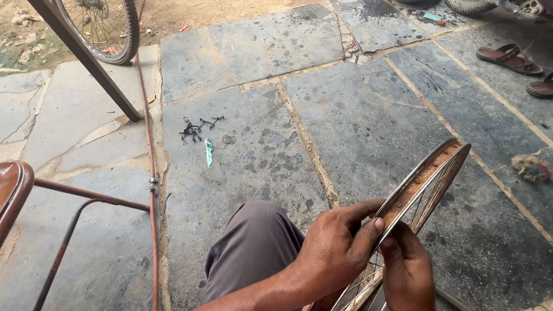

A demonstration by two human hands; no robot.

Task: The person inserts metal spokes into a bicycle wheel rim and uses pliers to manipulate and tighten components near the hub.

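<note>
Between the knees: bare bicycle rim (419, 186), upright on stone paving (358, 116) | left hand (335, 249) clasps rim's near edge | right hand (408, 274) pinches rim just beside | sandals (536, 71) well beyond rim.

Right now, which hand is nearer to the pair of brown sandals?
Right. The right hand grips the wheel rim on the sandals' side; the left hand holds it farther away.

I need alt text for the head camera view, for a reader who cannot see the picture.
A seated person grips a bare, rusty bicycle wheel rim with the left hand and right hand, holding it upright on edge over grey stone paving. On the paving lie small black parts, a green packet and brown sandals; another bicycle's tyre stands at upper left.
</note>
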